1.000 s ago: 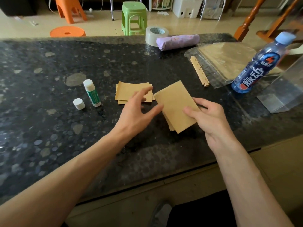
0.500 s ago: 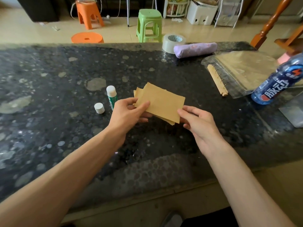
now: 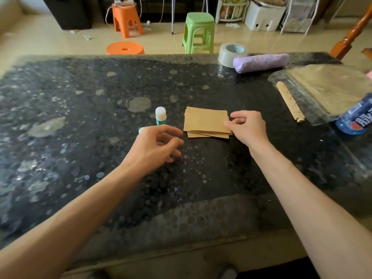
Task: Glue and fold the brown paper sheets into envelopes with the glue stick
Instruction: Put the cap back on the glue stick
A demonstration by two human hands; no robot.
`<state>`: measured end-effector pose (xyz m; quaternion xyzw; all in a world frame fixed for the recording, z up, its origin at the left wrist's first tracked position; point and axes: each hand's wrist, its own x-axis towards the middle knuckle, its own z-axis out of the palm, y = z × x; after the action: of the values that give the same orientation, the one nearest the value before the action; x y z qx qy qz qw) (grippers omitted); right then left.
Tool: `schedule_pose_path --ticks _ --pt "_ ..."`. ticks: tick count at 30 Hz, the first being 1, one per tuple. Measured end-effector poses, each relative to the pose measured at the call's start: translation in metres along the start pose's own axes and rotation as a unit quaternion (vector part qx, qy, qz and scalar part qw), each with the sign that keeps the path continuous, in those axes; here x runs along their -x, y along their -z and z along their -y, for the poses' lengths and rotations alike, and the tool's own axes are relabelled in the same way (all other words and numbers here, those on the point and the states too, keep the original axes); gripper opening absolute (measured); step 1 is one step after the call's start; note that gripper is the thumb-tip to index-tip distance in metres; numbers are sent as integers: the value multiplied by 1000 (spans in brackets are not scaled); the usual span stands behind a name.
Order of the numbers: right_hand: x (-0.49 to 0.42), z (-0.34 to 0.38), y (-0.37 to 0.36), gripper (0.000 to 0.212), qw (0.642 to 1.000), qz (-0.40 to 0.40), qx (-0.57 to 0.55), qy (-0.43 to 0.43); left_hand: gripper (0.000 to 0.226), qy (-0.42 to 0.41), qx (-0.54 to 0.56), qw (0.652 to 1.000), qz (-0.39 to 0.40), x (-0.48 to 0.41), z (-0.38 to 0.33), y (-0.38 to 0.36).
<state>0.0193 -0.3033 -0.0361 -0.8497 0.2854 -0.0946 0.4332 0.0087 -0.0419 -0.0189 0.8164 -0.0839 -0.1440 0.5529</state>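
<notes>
Brown paper sheets (image 3: pixel 205 121) lay stacked at frame centre. Nearest, the left hand (image 3: pixel 155 147) hovered loosely spread, holding nothing; the right hand (image 3: pixel 246 127) pinched the stack's right edge, probably steadying it. Beyond, centre-left, stood the uncapped glue stick (image 3: pixel 161 116), handy.

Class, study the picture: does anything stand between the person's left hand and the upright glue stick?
Nothing visible does. The white-and-green glue stick stands uncapped just beyond the left hand. Its small white cap lies to the side, partly hidden by the hand.
</notes>
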Motion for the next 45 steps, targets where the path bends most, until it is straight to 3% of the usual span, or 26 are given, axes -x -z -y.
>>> schedule_pose_path --ticks 6,13,18,23,30,34,40,42,45 --pt "19 0 -17 26 977 -35 101 183 15 -36 -25 999 3 15 1 21" --pt "61 21 -56 38 961 88 19 262 13 -45 -27 996 -65 22 8 47" --pt "70 37 -84 50 962 108 -32 247 14 -38 -26 994 -99 27 20 65" --pt "69 46 -103 32 963 104 -15 247 14 -48 -19 996 -73 31 25 73" --pt "103 58 -90 24 942 198 -59 265 49 -85 -9 995 -53 32 24 79" --pt "135 55 -71 21 929 231 -81 278 28 -73 75 994 -8 42 19 75" --pt "158 48 -60 23 924 257 -149 243 34 -66 146 986 36 55 20 72" --pt "161 50 -60 24 922 260 -193 212 38 -59 183 981 30 57 23 70" --pt "170 55 -60 35 904 312 -286 53 43 -39 248 968 18 57 27 68"
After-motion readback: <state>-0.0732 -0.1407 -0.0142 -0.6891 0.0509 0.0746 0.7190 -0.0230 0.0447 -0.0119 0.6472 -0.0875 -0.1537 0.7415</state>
